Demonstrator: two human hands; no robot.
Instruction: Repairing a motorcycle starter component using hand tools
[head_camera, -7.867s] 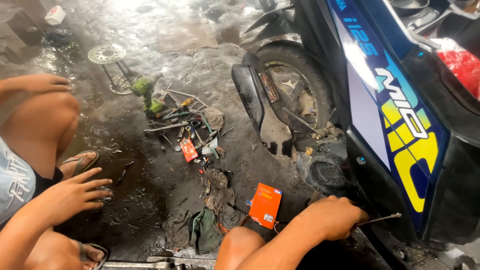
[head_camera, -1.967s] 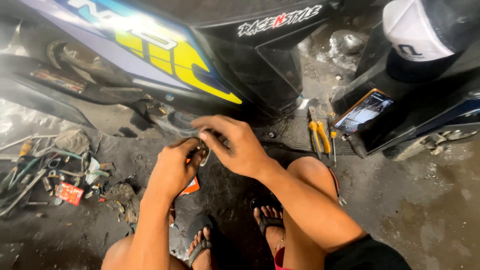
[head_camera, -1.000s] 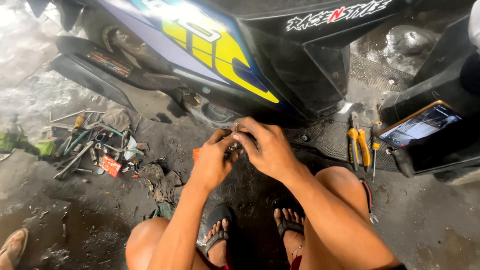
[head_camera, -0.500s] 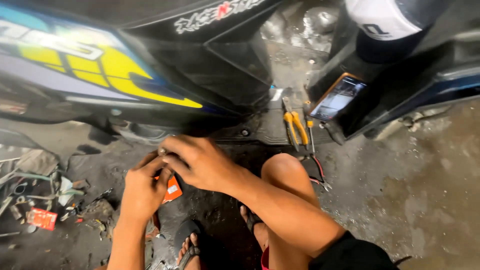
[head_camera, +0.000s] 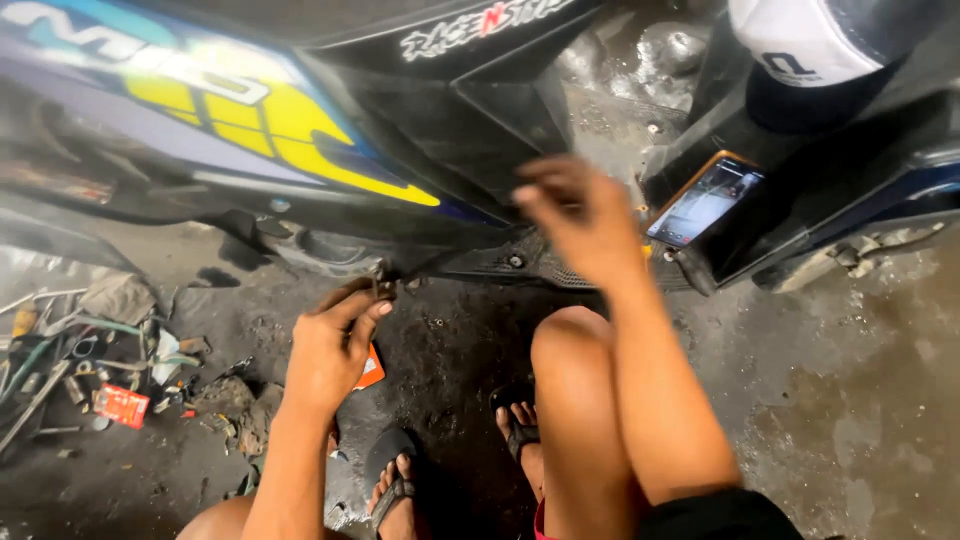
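Observation:
I squat beside a dark scooter with blue and yellow side panels (head_camera: 300, 140). My left hand (head_camera: 335, 345) pinches a small metal part (head_camera: 380, 285) at the scooter's lower edge, fingertips closed on it. My right hand (head_camera: 580, 220) is raised and blurred, reaching toward the right, fingers loosely curled with nothing seen in them. It covers the spot where the yellow-handled pliers lay. A phone (head_camera: 705, 200) with a lit screen rests on the footboard of a second scooter just right of that hand.
A pile of tools, wires and a small red packet (head_camera: 120, 405) lies on the dirty concrete at the left. An orange box (head_camera: 370, 368) sits under my left wrist. My knee (head_camera: 575, 345) and sandalled feet (head_camera: 400, 485) are in the foreground. A white helmet (head_camera: 810, 40) is top right.
My hands, joined together a moment ago, have separated. The right hand has lifted up and to the right toward the phone; the left stays low at the scooter's underside.

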